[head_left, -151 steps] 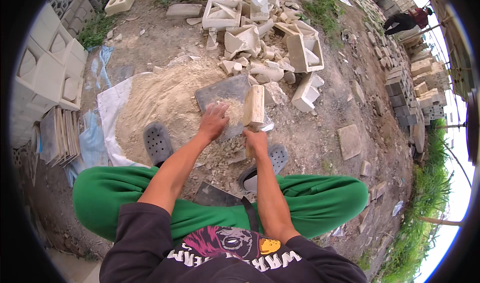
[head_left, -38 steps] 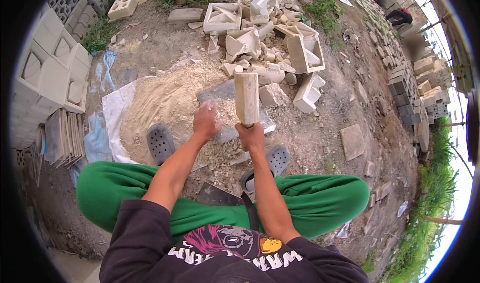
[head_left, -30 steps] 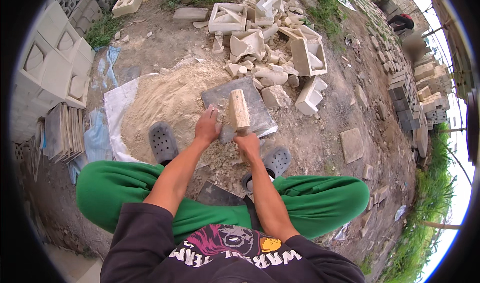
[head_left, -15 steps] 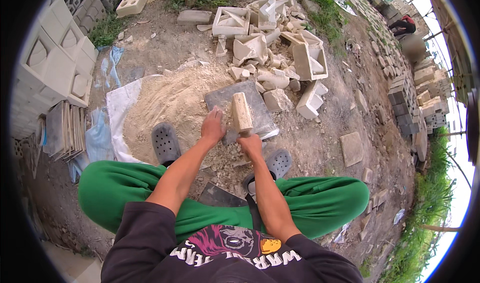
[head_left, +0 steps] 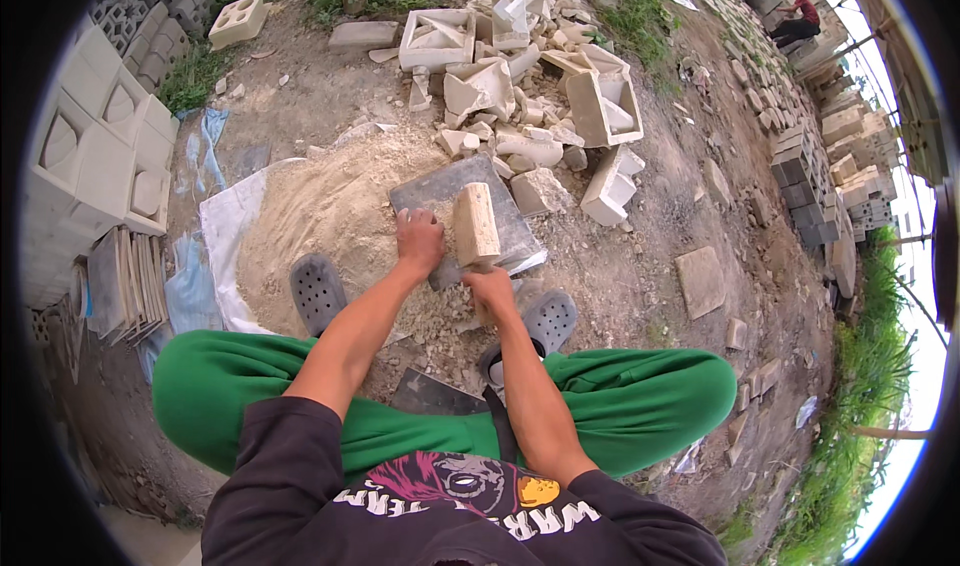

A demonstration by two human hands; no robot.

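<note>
Wooden mallet [head_left: 475,225]: head over dark slab, handle in right fist

Mallet sits at centre frame, head above the lower-middle part of a flat, dark grey slab [head_left: 430,188]; can't tell if it touches. Head = pale, blocky wood, rough grain, squared edges, longer than wide. Long axis runs close to vertical in frame, leaning slightly: far end up and a touch left, handle end down toward the wearer.

Right hand [head_left: 491,291]: fingers wrapped round the handle just below the head. Left hand [head_left: 420,241]: fingers bent at the slab's left side, beside the mallet; can't tell if they pinch anything.

Slab is smooth-faced, dusted with crumbs, tilted in frame. Left of it: fine tan powder [head_left: 320,201], heaped and streaked, on a creased white sheet [head_left: 225,226]. Upper centre: cream, sharp-edged broken blocks [head_left: 530,149], some with hollow frames. Grey perforated clogs [head_left: 318,291] flank the work, lower centre.
</note>
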